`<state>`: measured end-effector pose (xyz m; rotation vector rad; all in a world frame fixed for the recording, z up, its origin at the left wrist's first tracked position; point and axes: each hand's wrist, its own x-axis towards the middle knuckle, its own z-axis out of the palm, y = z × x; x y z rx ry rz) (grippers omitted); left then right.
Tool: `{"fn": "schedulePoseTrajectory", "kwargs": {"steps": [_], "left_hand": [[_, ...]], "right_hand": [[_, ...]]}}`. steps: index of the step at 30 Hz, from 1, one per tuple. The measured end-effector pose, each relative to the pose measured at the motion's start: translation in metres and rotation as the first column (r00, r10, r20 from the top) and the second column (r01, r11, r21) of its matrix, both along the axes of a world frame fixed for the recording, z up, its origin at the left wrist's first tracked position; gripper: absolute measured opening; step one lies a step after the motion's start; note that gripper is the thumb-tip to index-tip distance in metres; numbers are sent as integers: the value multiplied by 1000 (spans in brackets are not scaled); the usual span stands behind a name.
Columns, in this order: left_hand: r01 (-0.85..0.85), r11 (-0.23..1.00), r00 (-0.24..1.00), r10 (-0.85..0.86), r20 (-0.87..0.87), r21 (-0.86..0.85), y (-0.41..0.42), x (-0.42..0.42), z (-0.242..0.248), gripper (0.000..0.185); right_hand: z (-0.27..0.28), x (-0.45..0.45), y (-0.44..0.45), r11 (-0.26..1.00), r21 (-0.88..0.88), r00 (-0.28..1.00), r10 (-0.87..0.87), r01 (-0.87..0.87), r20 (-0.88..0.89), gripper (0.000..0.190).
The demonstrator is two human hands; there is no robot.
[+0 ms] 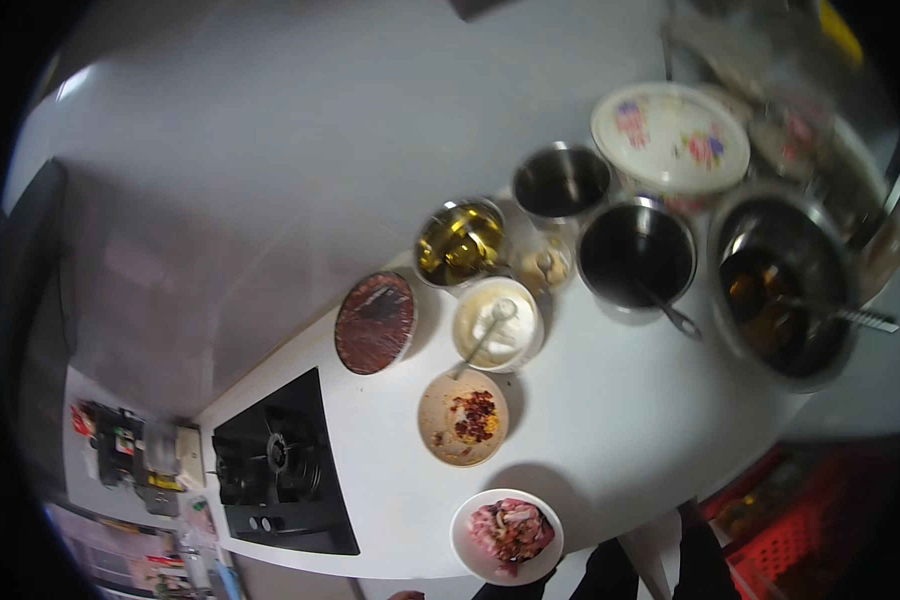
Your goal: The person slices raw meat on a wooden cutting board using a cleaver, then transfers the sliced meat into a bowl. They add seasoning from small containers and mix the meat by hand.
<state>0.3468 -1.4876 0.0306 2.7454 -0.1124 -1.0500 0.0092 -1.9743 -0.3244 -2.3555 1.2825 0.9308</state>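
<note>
At the bottom edge, a small part of my left hand (pixel 407 595) shows, left of a white bowl (pixel 461 551); its fingers are mostly cut off. The bowl holds raw sliced meat (pixel 511 529) with dark seasoning and overhangs the counter's near edge. My right hand is not seen; whether it supports the bowl from below cannot be told. Beyond it stands a beige bowl (pixel 433 427) with chopped red chili and yellow bits. Further back are a tub of white powder (pixel 504 330) with a metal spoon and a metal bowl of yellow oil (pixel 461 244).
A gas hob (pixel 277 457) lies left, near a film-covered container (pixel 376 322). Behind stand steel pots (pixel 562 180), one with dark liquid and a ladle (pixel 675 319), and a lidded floral enamel basin (pixel 671 139). A large metal basin (pixel 832 225) and red plastic crate (pixel 780 551) are right.
</note>
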Motion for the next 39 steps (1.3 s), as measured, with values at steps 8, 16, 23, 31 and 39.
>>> {"fn": "schedulePoseTrajectory", "kwargs": {"steps": [8,16,23,31,39], "left_hand": [[-710,539,635,212,-743,-453,-85,42,50,40],[-713,497,631,149,-762,-494,-143,34,24,67],[-801,348,589,310,-746,-488,-172,1,22,64],[-839,223,541,440,-717,-496,-187,-17,14,50],[-810,227,586,350,-730,-541,-229,13,68,44]], "right_hand": [[309,67,24,800,285,396,-529,528,751,9],[414,414,-29,512,855,-54,-859,-79,509,82],[399,516,-101,713,695,80,-691,-91,719,36],[435,499,-129,933,281,192,-240,-227,952,26],[476,479,-149,786,607,104,-598,-118,795,25]]}}
